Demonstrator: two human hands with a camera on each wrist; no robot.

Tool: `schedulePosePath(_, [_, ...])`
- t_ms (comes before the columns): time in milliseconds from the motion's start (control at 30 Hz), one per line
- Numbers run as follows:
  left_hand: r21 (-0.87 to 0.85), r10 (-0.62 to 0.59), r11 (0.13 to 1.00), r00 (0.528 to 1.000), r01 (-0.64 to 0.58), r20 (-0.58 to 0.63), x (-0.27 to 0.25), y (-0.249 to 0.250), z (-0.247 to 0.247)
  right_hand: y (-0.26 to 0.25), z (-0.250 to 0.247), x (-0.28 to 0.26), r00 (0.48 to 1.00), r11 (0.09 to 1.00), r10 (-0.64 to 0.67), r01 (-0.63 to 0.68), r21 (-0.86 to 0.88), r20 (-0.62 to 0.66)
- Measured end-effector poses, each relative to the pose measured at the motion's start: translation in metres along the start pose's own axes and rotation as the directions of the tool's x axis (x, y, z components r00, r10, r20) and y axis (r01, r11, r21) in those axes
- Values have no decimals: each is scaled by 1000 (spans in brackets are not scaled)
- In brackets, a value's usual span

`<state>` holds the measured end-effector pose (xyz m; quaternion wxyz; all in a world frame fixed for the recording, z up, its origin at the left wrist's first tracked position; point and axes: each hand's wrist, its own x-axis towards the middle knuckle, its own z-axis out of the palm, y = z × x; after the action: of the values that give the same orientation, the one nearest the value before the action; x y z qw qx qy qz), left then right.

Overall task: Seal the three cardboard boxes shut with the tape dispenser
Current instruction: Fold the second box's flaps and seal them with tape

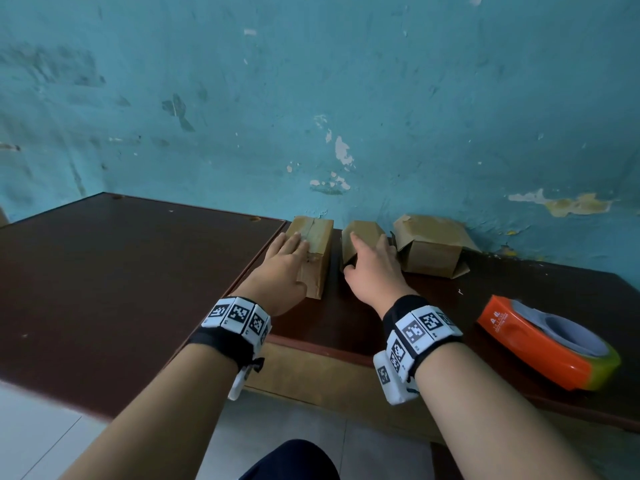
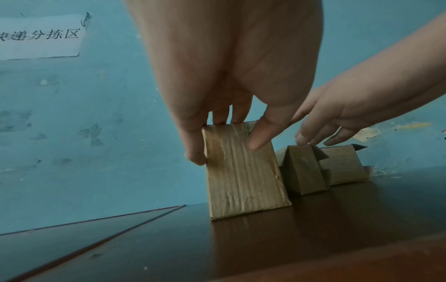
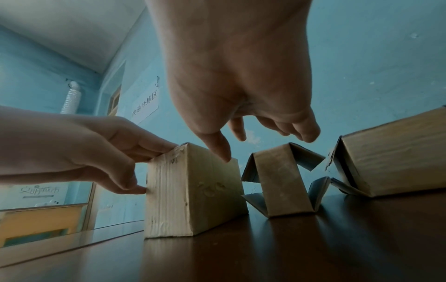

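Note:
Three cardboard boxes stand in a row against the wall. The left box (image 1: 313,254) (image 2: 241,171) (image 3: 193,190) is closed, with tape along its top seam. My left hand (image 1: 294,251) (image 2: 229,133) grips it, fingers over the top and thumb on the near face. The middle box (image 1: 362,237) (image 2: 304,171) (image 3: 282,181) has loose end flaps. My right hand (image 1: 360,251) (image 3: 263,145) is spread over it, fingers loosely extended, thumb hanging at its near left corner. The right box (image 1: 429,244) (image 3: 391,162) has its flaps sticking out. The orange tape dispenser (image 1: 547,344) lies alone at the front right.
Two dark brown tables (image 1: 138,289) meet at a seam left of the boxes. The teal wall (image 1: 311,98) is directly behind the boxes, with a paper sign (image 2: 41,38) on it. Tiled floor and the person's knee show below the front edge.

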<state>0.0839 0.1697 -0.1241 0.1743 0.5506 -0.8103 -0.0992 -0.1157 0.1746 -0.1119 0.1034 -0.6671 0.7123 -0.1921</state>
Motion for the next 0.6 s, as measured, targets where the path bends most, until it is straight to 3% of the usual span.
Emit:
schedulePosePath(233, [-16, 15, 1000, 998, -16, -61, -2, -1, 6, -8, 8, 28, 983, 983, 185, -185, 15, 11])
schedulePosePath(367, [0, 19, 1000, 997, -20, -72, -4, -2, 9, -16, 9, 38, 958, 959, 281, -282, -2, -59])
schedulePosePath(600, [-6, 25, 1000, 995, -26, -101, -4, -3, 12, -3, -2, 38, 950, 965, 256, -241, 106, -178])
